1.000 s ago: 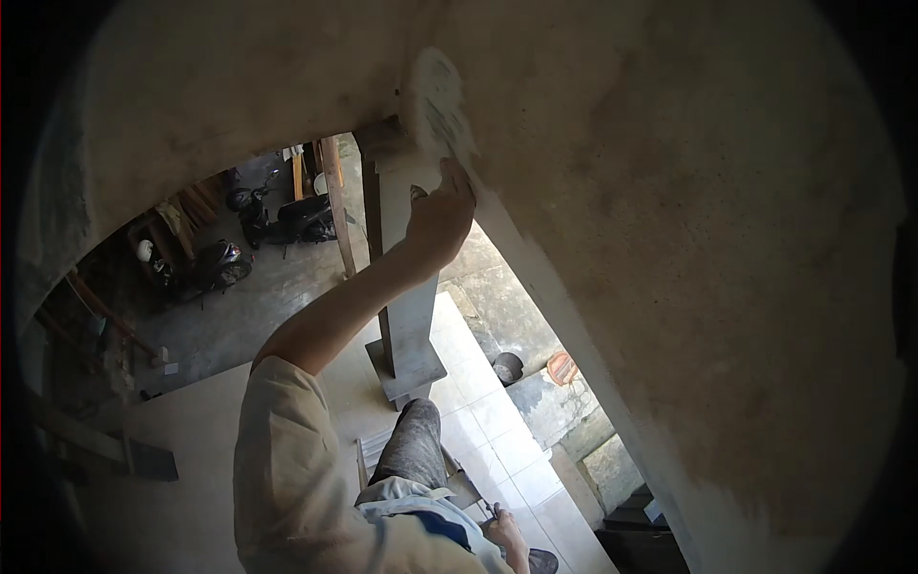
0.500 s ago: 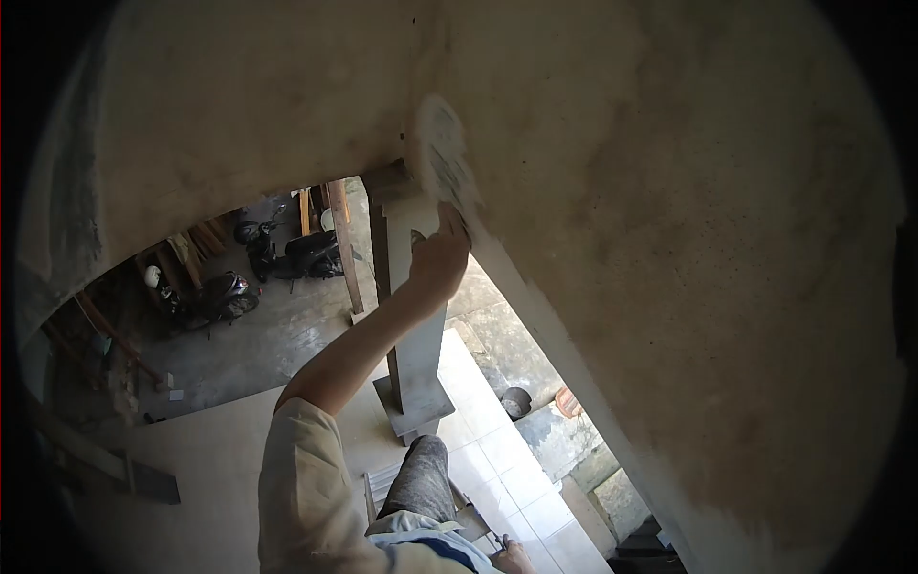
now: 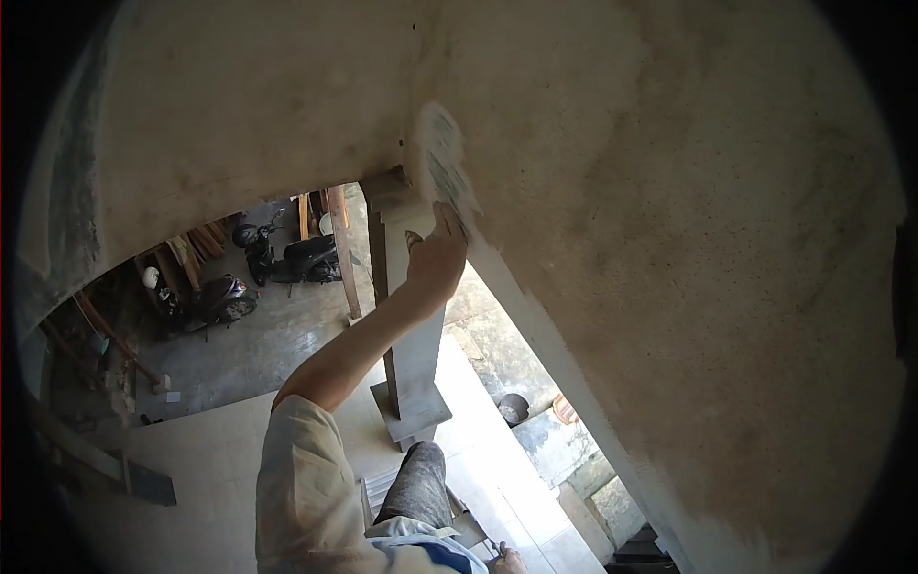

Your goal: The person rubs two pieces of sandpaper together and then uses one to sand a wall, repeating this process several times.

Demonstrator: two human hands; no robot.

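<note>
My left hand [image 3: 438, 256] reaches up on a bent arm to the plastered overhead surface [image 3: 612, 287]. Its fingers are held together and pressed at the lower end of a pale whitish-grey patch [image 3: 442, 153]. A dark edge shows by the fingers; what it belongs to is hidden. The thumb stands apart, its tip dark and smudged. Low in the view, my right hand [image 3: 511, 561] is closed around a small, thin dark thing whose kind I cannot make out. It sits beside my knee [image 3: 421, 478], near a grey flat piece [image 3: 469, 529].
A grey column [image 3: 417, 354] with a stepped base stands just beyond my left arm. Below lie pale floor tiles [image 3: 469, 392], a dark bucket [image 3: 513, 409] and a ribbed ladder-like step [image 3: 379, 490]. Motorbikes [image 3: 306, 260] and leaning timber [image 3: 203, 239] are at the left.
My left hand stays at the patch's lower end, with its fingers shifted very slightly. The view has tilted a little; my right hand appears slightly lower and further left.
</note>
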